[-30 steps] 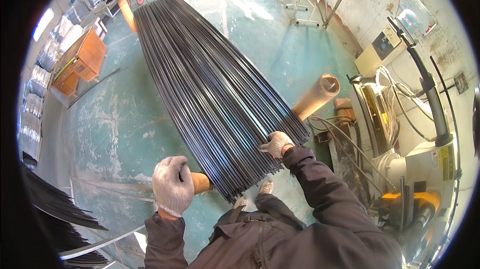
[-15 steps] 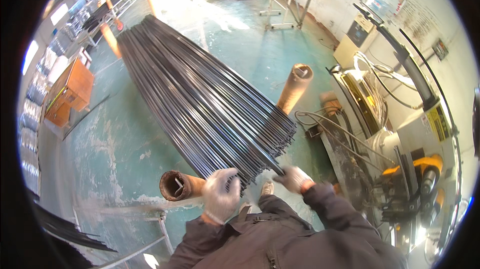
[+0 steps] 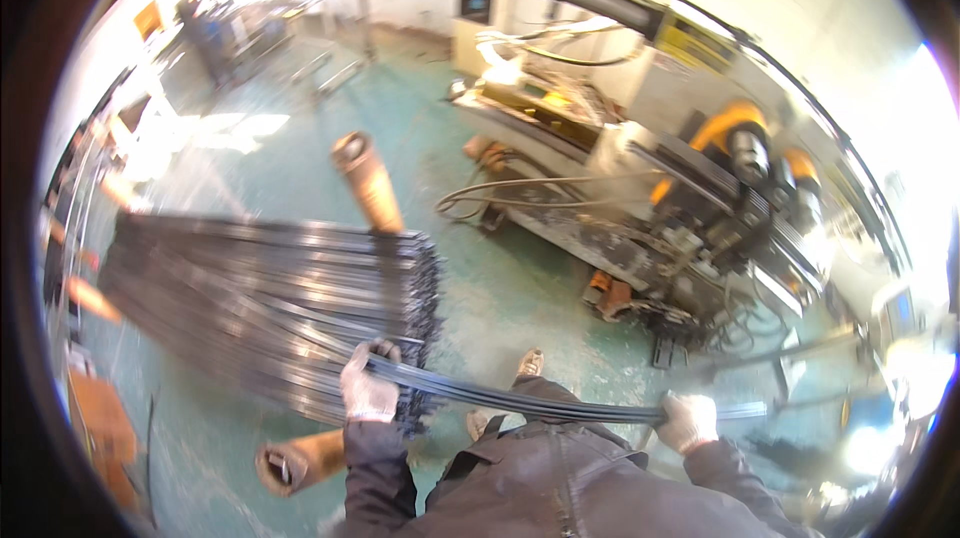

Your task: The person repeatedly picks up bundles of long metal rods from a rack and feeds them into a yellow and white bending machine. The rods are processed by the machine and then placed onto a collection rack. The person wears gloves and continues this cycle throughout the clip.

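Both my hands wear pale work gloves and grip a thin bunch of long dark rods [image 3: 520,401] that runs across in front of my waist. My left hand [image 3: 370,382] closes round the bunch beside the near end of a large pile. Further along, near the right end of the rods, my right hand [image 3: 688,421] is wrapped round them, with their tips sticking out past it. The big pile of dark rods [image 3: 270,288] lies to my left, its uneven ends toward me. How many rods I hold cannot be made out.
Brown tube posts stand beside the pile, one at the far side [image 3: 368,183] and one at the near side [image 3: 300,461]. A machine with a yellow-orange part [image 3: 735,123], hoses and a long base [image 3: 570,243] fills the right. A blurred person [image 3: 205,43] stands far left.
My view has swung to the right, toward the machine. The bunch of rods has been drawn off the pile and now spans between my hands, which have moved wider apart.
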{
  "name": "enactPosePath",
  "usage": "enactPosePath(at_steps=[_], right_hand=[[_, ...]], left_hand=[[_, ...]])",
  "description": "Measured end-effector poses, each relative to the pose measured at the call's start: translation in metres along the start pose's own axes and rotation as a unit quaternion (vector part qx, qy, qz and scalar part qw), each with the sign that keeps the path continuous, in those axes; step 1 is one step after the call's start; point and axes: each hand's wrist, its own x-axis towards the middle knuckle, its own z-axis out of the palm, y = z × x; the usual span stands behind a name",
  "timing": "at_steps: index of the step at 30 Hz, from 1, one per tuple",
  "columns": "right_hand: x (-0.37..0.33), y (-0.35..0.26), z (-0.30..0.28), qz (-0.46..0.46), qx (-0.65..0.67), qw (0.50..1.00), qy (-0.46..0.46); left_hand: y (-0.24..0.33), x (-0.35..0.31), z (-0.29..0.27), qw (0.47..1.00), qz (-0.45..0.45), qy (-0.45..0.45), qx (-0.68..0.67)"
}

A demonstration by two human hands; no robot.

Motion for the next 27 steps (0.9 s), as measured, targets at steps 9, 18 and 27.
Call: enactPosePath(at_steps=[9,18,27], right_hand=[[-0.006,0.237,0.026,0.174,-0.054,0.974,0.135],[0.086,0.280,0.039,0.245,0.842,0.336,0.343],[0.178,0.291,-0.032,0.219,0.882,0.087,0.408]], left_hand=[[-0.050,-0.048,0.159,0.979,0.050,-0.135,0.142],[-0.196,-0.051,0.370,0.931,0.032,-0.323,0.167],[-0.224,0.000,0.486,0.862,0.028,-0.432,0.262]])
